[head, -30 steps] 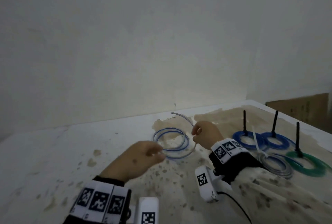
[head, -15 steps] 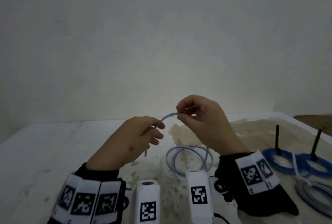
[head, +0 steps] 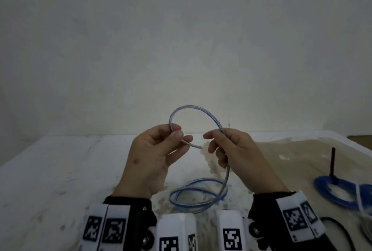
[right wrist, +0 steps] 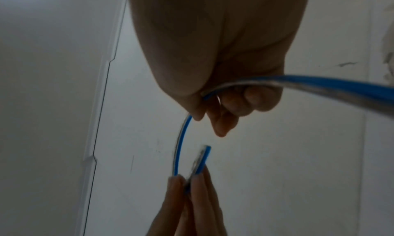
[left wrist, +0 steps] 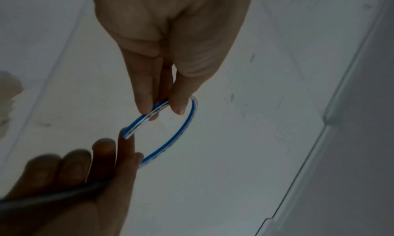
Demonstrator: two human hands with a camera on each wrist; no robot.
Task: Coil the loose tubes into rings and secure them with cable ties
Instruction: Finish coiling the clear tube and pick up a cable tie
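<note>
A clear tube with a blue stripe (head: 198,109) arches between my two raised hands above the table. My left hand (head: 156,150) pinches it near its free end (head: 199,147) between thumb and fingertips (left wrist: 147,103). My right hand (head: 231,150) grips the tube's other side, thumb against curled fingers (right wrist: 224,108). From the right hand the tube hangs down to two loose loops (head: 198,192) lying on the table. In the left wrist view the tube (left wrist: 183,126) bends into a small ring. In the right wrist view the tube (right wrist: 181,143) runs from my grip toward the left fingers.
At the right a coiled blue tube ring (head: 332,190) lies tied with an upright black cable tie (head: 332,162). A pale tie and another coil show at the right edge (head: 362,206). The white table (head: 50,170) is stained brown at the right; a bare wall stands behind.
Both hands have risen and moved apart. The short arc of tube between them has grown into a wide arch, and more tube has lifted off the table coil.
</note>
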